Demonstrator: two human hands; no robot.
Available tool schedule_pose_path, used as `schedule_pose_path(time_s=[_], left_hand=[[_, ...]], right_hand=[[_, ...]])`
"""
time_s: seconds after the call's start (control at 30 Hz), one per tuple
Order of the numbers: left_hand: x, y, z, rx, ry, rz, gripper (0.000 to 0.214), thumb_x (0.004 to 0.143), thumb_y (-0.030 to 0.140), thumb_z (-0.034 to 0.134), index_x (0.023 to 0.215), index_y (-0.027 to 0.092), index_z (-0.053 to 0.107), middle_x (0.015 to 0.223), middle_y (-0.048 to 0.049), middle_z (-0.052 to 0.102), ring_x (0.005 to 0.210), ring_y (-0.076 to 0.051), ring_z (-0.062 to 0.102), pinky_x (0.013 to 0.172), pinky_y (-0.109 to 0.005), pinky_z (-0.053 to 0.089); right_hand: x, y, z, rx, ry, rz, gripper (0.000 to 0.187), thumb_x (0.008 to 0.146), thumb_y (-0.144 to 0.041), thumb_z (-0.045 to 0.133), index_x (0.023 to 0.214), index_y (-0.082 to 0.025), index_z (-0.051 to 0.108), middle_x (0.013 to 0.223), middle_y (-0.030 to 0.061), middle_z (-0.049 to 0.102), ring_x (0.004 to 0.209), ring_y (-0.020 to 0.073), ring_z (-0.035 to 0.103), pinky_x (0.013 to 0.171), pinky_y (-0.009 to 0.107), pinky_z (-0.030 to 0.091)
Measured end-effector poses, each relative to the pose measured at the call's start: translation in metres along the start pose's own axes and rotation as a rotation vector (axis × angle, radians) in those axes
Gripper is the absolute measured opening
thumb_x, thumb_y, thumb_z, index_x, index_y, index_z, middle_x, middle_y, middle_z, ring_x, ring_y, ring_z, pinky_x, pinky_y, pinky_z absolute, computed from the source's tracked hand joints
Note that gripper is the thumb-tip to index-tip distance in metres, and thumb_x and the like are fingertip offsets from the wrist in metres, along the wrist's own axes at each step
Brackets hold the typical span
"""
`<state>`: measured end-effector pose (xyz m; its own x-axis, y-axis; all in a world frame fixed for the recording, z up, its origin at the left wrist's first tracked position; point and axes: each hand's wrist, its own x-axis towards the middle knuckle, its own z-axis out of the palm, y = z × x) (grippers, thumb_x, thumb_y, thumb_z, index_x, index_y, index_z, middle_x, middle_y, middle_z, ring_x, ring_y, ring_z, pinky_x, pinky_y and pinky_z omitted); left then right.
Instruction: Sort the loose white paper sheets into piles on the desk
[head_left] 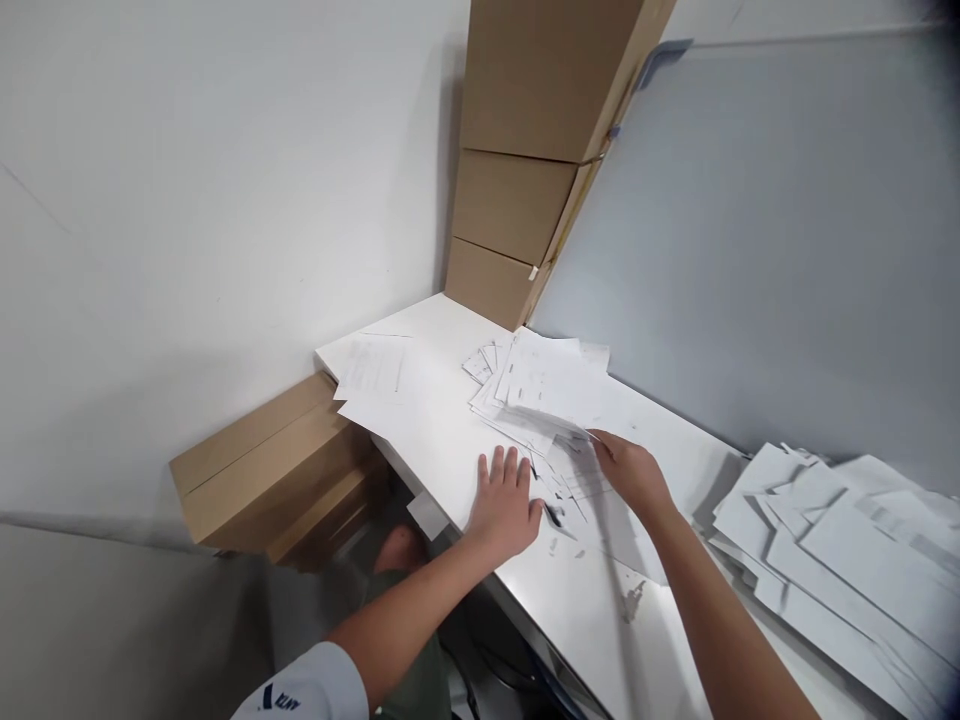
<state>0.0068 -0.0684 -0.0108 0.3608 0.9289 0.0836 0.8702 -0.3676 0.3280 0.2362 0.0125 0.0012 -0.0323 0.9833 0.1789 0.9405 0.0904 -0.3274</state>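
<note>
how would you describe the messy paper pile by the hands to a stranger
Start at the white table below the stacked cardboard boxes. Midway along it lies the loose fanned paper pile. Unlike the larger stack nearer the right end, its edge meets the right hand.

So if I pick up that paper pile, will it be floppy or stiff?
Pretty floppy, I think: the sheets seem to bend and droop near the right hand. They look light too. They lie loose and crooked on the table, so a push would probably slide them apart.
</note>
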Motion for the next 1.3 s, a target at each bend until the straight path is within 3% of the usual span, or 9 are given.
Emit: schedule_pose_path(time_s=[0.17,0.3,0.37,0.47,0.6,0.73,0.97,1.2,1.3], left_hand=[[0.002,0.0,0.0,-0.006,0.004,0.004,0.067,0.098,0.048,0.023,0.151,0.007,0.031,0.16,-0.0177,0.022,0.15,-0.036,0.01,0.12,-0.06,0.011],[0.001,-0.001,0.003,-0.01,0.032,0.002,0.066,0.098,0.048,0.025,0.151,0.01,0.032,0.16,-0.0165,0.023,0.15,-0.035,0.011,0.12,-0.059,0.011],[0.001,-0.001,0.004,-0.015,0.041,-0.004,0.065,0.097,0.048,0.026,0.151,0.011,0.032,0.16,-0.0161,0.024,0.15,-0.035,0.012,0.12,-0.059,0.012],[0.0,-0.001,0.004,-0.021,0.038,-0.006,0.066,0.097,0.048,0.026,0.151,0.009,0.032,0.16,-0.0173,0.024,0.15,-0.036,0.012,0.12,-0.06,0.013],[-0.001,-0.001,0.001,-0.032,0.011,-0.003,0.068,0.098,0.048,0.023,0.151,0.008,0.03,0.161,-0.0179,0.021,0.15,-0.036,0.01,0.12,-0.059,0.011],[-0.001,0.0,-0.002,-0.05,-0.007,-0.009,0.068,0.098,0.049,0.022,0.152,0.008,0.029,0.161,-0.017,0.02,0.151,-0.035,0.008,0.121,-0.059,0.009],[-0.002,-0.001,-0.002,-0.07,0.009,-0.013,0.067,0.097,0.048,0.028,0.151,0.007,0.032,0.16,-0.0183,0.022,0.15,-0.036,0.011,0.12,-0.059,0.01],[0.001,-0.002,-0.001,-0.221,0.144,-0.035,0.057,0.091,0.039,0.049,0.136,0.004,0.051,0.137,-0.0231,0.055,0.138,-0.035,0.04,0.12,-0.056,0.015],[0.003,-0.006,-0.004,-0.433,0.216,-0.065,0.054,0.086,0.033,0.056,0.135,0.01,0.051,0.137,-0.0197,0.056,0.136,-0.033,0.043,0.119,-0.054,0.018]], right_hand=[[-0.002,-0.015,-0.012,0.214,0.11,0.15,0.042,0.087,-0.038,0.038,0.107,-0.018,0.07,0.097,0.0118,0.075,0.087,0.0278,0.068,0.075,0.036,0.049],[0.023,-0.037,-0.01,0.502,0.262,0.33,0.042,0.089,-0.037,0.037,0.11,-0.016,0.067,0.101,0.012,0.074,0.093,0.026,0.069,0.08,0.035,0.05],[0.04,-0.05,-0.003,0.475,0.265,0.29,0.044,0.09,-0.033,0.034,0.117,-0.016,0.065,0.106,0.0127,0.073,0.098,0.0264,0.068,0.084,0.036,0.05],[0.06,-0.063,0.015,0.252,0.108,0.129,0.046,0.09,-0.025,0.035,0.125,-0.015,0.062,0.12,0.0151,0.068,0.108,0.0293,0.064,0.091,0.041,0.048],[0.061,-0.063,0.041,0.062,-0.031,-0.03,0.05,0.093,-0.033,0.04,0.137,-0.013,0.052,0.146,0.0145,0.049,0.128,0.0306,0.052,0.101,0.042,0.046],[0.045,-0.053,0.045,-0.079,-0.016,-0.126,0.052,0.094,-0.043,0.042,0.138,-0.014,0.05,0.148,0.0139,0.047,0.127,0.0286,0.053,0.096,0.039,0.049],[0.006,-0.054,0.015,-0.364,-0.013,-0.294,0.033,0.095,-0.017,0.036,0.107,-0.017,0.067,0.113,0.0107,0.071,0.09,0.0224,0.068,0.074,0.03,0.048],[-0.08,-0.062,-0.011,-0.315,-0.084,-0.339,0.034,0.1,-0.025,0.036,0.087,-0.02,0.067,0.087,0.0041,0.073,0.067,0.0168,0.066,0.057,0.027,0.038],[-0.115,-0.077,-0.02,-0.33,-0.005,-0.328,0.034,0.099,-0.024,0.037,0.081,-0.018,0.066,0.081,0.0054,0.072,0.063,0.0168,0.064,0.058,0.028,0.037]])
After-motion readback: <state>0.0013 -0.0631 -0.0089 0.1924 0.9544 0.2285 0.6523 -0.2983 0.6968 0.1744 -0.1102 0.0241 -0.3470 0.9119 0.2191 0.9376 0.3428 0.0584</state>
